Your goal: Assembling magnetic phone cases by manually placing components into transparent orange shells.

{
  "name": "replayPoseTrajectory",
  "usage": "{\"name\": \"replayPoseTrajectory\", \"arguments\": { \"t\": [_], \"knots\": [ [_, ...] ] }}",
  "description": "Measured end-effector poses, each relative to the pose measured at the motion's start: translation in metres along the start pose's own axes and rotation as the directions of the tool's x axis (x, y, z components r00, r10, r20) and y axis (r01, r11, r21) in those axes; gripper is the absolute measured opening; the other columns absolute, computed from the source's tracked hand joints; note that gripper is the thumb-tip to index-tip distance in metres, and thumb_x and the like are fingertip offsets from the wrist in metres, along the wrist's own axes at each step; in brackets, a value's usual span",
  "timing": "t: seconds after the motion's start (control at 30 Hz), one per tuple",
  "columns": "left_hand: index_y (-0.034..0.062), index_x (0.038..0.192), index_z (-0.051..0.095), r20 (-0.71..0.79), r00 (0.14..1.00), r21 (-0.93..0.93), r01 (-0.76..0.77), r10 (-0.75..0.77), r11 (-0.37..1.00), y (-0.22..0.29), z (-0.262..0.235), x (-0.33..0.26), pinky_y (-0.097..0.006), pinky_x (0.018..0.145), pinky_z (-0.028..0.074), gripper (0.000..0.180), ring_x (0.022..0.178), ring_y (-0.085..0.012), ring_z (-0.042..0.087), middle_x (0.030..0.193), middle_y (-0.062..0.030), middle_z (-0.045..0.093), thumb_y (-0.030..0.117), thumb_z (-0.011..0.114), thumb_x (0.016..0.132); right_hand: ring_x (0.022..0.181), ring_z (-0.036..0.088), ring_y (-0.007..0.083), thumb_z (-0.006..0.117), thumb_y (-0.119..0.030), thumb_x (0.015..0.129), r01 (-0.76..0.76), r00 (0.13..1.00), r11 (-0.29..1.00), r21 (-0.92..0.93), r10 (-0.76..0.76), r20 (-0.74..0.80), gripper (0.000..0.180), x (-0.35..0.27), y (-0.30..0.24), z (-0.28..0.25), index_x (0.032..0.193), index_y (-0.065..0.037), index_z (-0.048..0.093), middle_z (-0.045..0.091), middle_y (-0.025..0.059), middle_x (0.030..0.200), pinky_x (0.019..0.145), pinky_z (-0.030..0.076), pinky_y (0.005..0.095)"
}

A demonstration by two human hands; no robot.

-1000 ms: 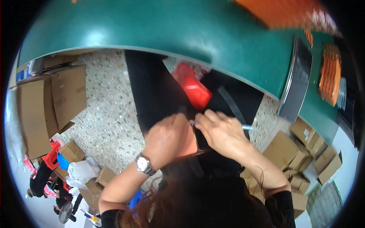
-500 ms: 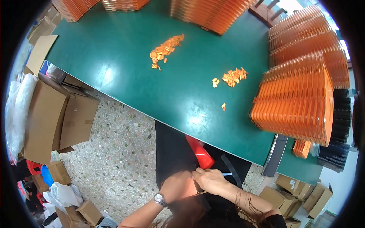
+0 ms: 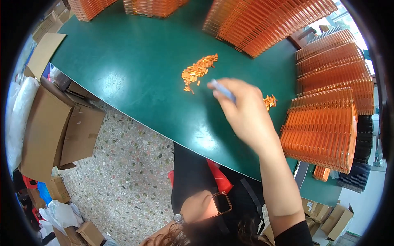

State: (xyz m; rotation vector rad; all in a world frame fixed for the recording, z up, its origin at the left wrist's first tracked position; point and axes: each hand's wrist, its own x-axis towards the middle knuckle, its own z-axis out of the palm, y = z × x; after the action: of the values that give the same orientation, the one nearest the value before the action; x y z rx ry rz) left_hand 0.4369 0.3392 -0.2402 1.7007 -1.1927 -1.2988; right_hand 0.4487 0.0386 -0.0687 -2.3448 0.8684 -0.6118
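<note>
Head view, from the left: cardboard boxes (image 3: 61,127) stand on the speckled floor beside the green table (image 3: 135,78). The left hand (image 3: 201,207) rests in the lap with fingers curled around a dark, square-framed object (image 3: 222,202). On the table lies a heap of small orange pieces (image 3: 199,70). The right hand (image 3: 246,112) reaches over the table, fingers pinching a pale blue stick (image 3: 221,90) near that heap. Stacks of orange trays (image 3: 324,131) stand at the right.

The right hand (image 3: 246,112) has left the lap and reached over the green table (image 3: 135,74), holding a pale blue stick (image 3: 221,90).
</note>
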Motion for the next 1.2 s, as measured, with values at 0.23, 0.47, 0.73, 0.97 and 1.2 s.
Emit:
{"name": "replayPoseTrajectory", "arguments": {
  "t": [0.23,0.47,0.73,0.97,1.2],
  "knots": [
    [0.0065,0.106,0.064,-0.007,0.996,-0.026,0.091,-0.091,0.996,-0.006,0.000,-0.009,-0.052,0.078,0.054,0.023,0.090,-0.0422,0.068,0.096,-0.0180,0.070,0.027,0.054,0.106,0.094,0.067,0.0385,0.068,-0.009,0.096,-0.021,0.991,0.989,-0.145,0.040,0.131,0.014,0.035,0.006,0.028,0.105,-0.001,0.074,0.070,0.0175,0.101,0.083,0.052,0.0451],
    [0.0024,0.105,0.065,0.017,0.996,-0.025,0.084,-0.084,0.996,-0.009,0.000,-0.011,-0.051,0.080,0.056,0.018,0.092,-0.0453,0.069,0.097,-0.0226,0.071,0.019,0.057,0.103,0.096,0.067,0.0401,0.067,-0.011,0.095,-0.010,0.986,0.979,-0.203,0.043,0.160,0.013,0.035,0.001,0.025,0.101,0.000,0.070,0.069,0.0191,0.101,0.084,0.052,0.0492],
    [0.0030,0.103,0.071,0.066,0.997,-0.060,0.034,-0.030,0.998,0.000,-0.012,-0.010,-0.052,0.084,0.056,0.018,0.094,-0.0467,0.069,0.100,-0.0239,0.072,0.015,0.059,0.096,0.091,0.067,0.0395,0.066,-0.006,0.088,0.060,0.974,0.984,0.166,-0.094,0.205,0.013,-0.057,-0.056,-0.012,0.101,-0.002,0.065,0.064,0.0168,0.094,0.080,0.054,0.0481],
    [0.0051,0.098,0.067,0.134,0.987,0.252,-0.123,0.092,0.960,0.040,-0.015,-0.006,-0.048,0.077,0.056,0.014,0.090,-0.0404,0.070,0.097,-0.0179,0.071,0.019,0.066,0.096,0.095,0.067,0.0353,0.071,-0.003,0.084,-0.186,0.918,0.957,0.222,0.089,0.386,0.016,-0.253,0.010,-0.018,0.099,-0.006,0.065,0.064,0.0129,0.103,0.079,0.055,0.0428],
    [-0.0025,0.100,0.068,0.273,0.961,0.219,-0.031,-0.031,0.975,0.081,0.026,0.016,-0.040,0.076,0.057,0.012,0.086,-0.0380,0.075,0.090,-0.0215,0.074,0.007,0.062,0.097,0.095,0.065,0.0328,0.074,-0.005,0.085,-0.188,0.948,0.945,0.267,0.104,0.301,0.013,-0.339,0.081,-0.025,0.095,-0.004,0.066,0.064,0.0102,0.105,0.081,0.055,0.0411]
  ]
}}
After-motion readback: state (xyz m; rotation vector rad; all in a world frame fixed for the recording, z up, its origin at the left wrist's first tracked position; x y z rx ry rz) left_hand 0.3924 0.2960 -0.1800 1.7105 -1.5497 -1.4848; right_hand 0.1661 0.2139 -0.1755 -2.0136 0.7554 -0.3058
